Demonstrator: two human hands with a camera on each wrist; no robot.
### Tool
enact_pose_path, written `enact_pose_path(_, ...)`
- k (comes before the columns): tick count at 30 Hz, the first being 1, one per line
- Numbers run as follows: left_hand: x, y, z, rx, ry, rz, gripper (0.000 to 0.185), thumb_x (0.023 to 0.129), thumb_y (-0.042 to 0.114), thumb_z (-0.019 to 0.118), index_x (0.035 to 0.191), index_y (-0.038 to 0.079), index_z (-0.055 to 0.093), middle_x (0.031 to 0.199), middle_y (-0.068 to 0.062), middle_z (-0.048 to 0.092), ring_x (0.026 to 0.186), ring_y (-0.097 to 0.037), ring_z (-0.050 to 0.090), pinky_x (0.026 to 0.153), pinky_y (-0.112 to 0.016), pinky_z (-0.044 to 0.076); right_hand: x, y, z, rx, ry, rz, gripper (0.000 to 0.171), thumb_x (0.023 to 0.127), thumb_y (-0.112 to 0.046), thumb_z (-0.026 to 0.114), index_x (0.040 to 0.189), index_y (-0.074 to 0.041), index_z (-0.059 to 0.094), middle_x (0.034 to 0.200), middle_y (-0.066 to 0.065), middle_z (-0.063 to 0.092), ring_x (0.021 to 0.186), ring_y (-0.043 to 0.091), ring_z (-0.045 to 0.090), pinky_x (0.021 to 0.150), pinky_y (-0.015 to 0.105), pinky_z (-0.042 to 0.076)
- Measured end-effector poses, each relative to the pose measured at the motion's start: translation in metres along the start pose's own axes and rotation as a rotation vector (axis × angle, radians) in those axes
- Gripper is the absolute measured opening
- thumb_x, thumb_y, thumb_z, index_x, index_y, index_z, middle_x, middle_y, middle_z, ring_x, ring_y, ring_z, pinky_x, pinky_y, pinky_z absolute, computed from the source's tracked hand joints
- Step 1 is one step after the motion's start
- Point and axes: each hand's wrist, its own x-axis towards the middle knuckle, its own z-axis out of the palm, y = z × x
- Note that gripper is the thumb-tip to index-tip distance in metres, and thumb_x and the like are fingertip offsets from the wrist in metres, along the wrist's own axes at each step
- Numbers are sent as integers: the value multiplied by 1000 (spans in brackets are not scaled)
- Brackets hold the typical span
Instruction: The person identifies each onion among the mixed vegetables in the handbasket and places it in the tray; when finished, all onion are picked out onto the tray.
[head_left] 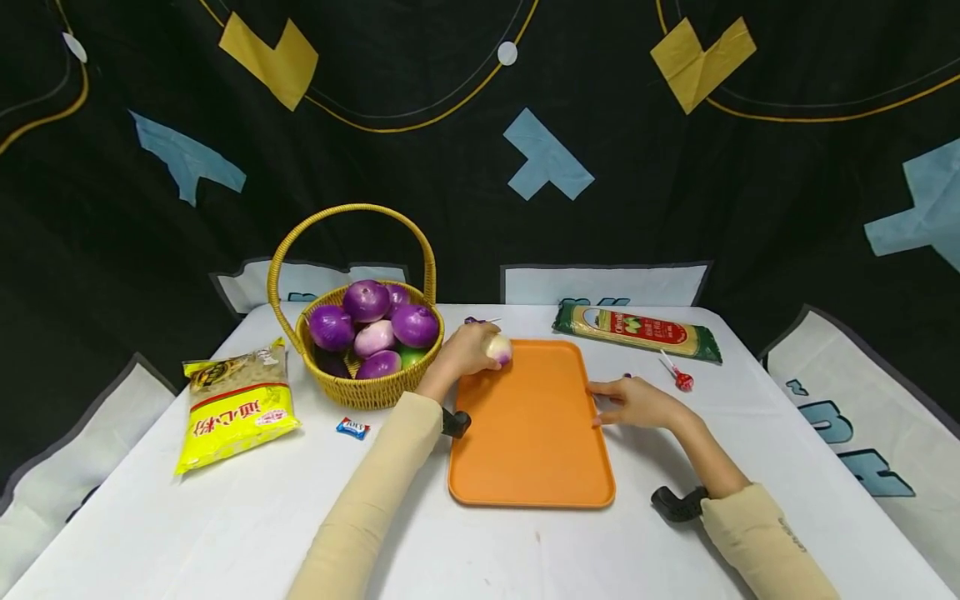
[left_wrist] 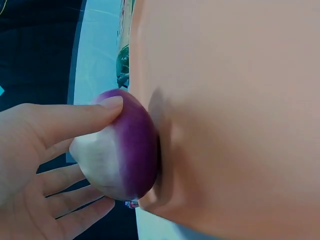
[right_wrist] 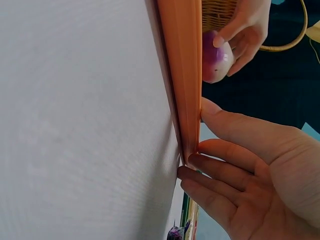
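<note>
A: Nearest, then. The right hand [head_left: 637, 402] lies against the right rim of the flat orange plastic tray [head_left: 531, 450], fingers straight and relaxed, tips touching the edge. Nothing grasped; it steadies, no more.

B: And the left hand [head_left: 467, 350]?

A: At the tray's far left corner. Thumb and fingers curl round a small purple-and-white onion [head_left: 500, 347]. The left wrist view shows the onion's purple side touching the tray surface, the thumb across the top.

B: So it is on the tray?

A: Touching it, close to the rim. Whether its weight rests there yet, I cannot tell.

B: Risk?

A: My judgement: the onion is round and the tray smooth. Let go this near the corner, it could roll, over the low rim or across the tray. The right hand only touches the edge, so a nudge could slide the tray on the white tablecloth [head_left: 247, 517].

B: Further back?

A: A woven yellow wicker basket with a hoop handle [head_left: 324, 377], just beside the left hand, holding more purple onions [head_left: 366, 300]. Left of it, a yellow bag of macaroni [head_left: 234, 404] and a small blue sweet wrapper [head_left: 352, 428]. Farther right, a red lollipop [head_left: 681, 379] and a long green packet of spaghetti [head_left: 637, 331].
</note>
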Motion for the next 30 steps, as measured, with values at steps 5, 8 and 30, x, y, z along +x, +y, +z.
enact_pose_path(5, -1, 0, 1, -1, -7, -10, 69, 78, 21, 82, 138, 5, 51, 132, -15, 57, 121, -31, 52, 105, -43, 39, 1, 2, 0, -1, -5, 12, 65, 86, -30, 73, 132, 10, 51, 132, 23, 55, 117, 35, 56, 92, 47, 49)
enact_pose_path(8, -2, 0, 0, -10, -3, -3, 70, 77, 22, 82, 138, 5, 51, 134, -13, 56, 123, -31, 50, 106, -42, 38, 1, 3, 0, 3, -6, 16, 65, 86, -31, 73, 132, 9, 51, 132, 23, 55, 117, 35, 56, 92, 47, 49)
enact_pose_path(30, -37, -12, -75, -72, 118, 121, 64, 78, 18, 81, 134, 5, 55, 137, -16, 53, 127, -34, 47, 108, -47, 36, -1, -1, 2, 19, 29, 66, 66, 84, -30, 75, 135, 6, 51, 131, 22, 56, 103, 25, 58, 83, 38, 51)
